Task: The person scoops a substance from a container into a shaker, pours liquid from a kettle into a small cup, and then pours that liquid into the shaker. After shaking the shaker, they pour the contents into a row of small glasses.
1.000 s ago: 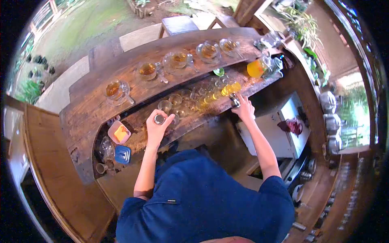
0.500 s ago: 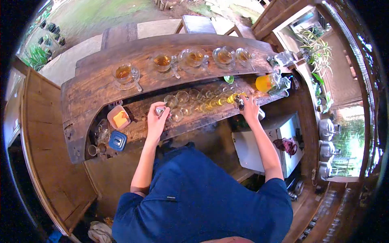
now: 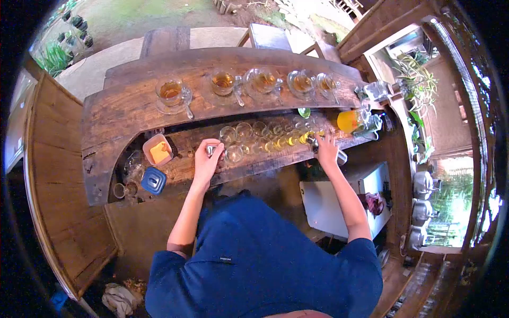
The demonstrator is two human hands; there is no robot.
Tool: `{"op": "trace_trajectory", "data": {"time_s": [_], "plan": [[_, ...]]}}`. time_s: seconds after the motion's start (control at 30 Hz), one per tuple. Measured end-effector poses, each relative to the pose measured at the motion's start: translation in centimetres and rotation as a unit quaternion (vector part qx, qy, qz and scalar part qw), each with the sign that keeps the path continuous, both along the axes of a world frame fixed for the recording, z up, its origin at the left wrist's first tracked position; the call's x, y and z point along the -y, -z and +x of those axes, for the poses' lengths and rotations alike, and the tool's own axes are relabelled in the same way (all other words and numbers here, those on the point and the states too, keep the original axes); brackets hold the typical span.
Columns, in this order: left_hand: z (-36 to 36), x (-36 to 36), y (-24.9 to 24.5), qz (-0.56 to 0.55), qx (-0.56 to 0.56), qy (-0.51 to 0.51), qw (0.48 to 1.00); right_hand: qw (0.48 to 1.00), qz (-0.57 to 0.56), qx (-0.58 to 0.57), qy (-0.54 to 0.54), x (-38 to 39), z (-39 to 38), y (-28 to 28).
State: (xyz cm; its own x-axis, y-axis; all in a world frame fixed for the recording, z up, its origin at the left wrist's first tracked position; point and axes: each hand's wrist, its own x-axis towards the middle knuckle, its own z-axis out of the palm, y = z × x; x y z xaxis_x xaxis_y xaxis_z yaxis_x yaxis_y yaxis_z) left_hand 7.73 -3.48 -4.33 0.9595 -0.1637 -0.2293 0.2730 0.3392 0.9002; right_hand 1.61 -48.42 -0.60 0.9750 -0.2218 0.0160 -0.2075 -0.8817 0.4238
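My left hand point(image 3: 207, 161) pinches a small silver metal piece, which looks like a cap point(image 3: 211, 150), just left of the rows of glasses. My right hand point(image 3: 326, 150) is wrapped round a silver metal shaker point(image 3: 342, 157), tilted with its neck toward the glasses. Fingers hide much of it. Between my hands stand two rows of small clear glasses point(image 3: 233, 154) on the lower counter. Several toward the right contain yellow liquid, such as the glass point(image 3: 290, 141) in the front row. Whether liquid is flowing from the shaker cannot be made out.
Cups of tea on saucers point(image 3: 170, 91) line the raised wooden counter point(image 3: 127, 103). A jug of orange liquid point(image 3: 348, 121) stands at right. On the left are a pink container point(image 3: 158, 150) and a blue lid point(image 3: 153, 180). A white chest point(image 3: 326, 204) stands below right.
The view has shifted slightly, so the counter appears a little further right. My right hand sits a touch further left relative to the glasses. Both hands keep their holds.
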Motion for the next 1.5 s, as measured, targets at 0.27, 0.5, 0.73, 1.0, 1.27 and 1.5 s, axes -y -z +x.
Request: {"op": "trace_trajectory", "data": {"time_s": [0.27, 0.5, 0.73, 1.0, 1.27, 1.5], "plan": [[0.3, -1.3, 1.2, -0.007, 0.008, -0.018, 1.0, 0.999, 0.018, -0.024, 0.019, -0.8, 0.3, -1.2], [1.0, -1.8, 1.5, -0.017, -0.01, -0.033, 0.999, 1.0, -0.008, -0.023, 0.008, -0.3, 0.4, -0.8], [0.6, -2.1, 2.1, -0.019, -0.018, -0.031, 0.999, 0.999, -0.005, -0.037, 0.007, -0.9, 0.1, -0.8], [0.4, -2.3, 2.6, 0.001, -0.001, -0.019, 1.0, 0.999, -0.034, -0.026, -0.022, 0.2, 0.3, 0.0], [0.3, -2.3, 3.0, 0.017, -0.007, -0.022, 1.0, 0.999, -0.007, -0.053, 0.009, -0.8, 0.4, -1.7], [-0.1, -2.3, 2.2, 0.003, -0.01, -0.028, 1.0, 0.997, -0.055, 0.0, -0.048, 0.2, 0.3, -1.2]]}}
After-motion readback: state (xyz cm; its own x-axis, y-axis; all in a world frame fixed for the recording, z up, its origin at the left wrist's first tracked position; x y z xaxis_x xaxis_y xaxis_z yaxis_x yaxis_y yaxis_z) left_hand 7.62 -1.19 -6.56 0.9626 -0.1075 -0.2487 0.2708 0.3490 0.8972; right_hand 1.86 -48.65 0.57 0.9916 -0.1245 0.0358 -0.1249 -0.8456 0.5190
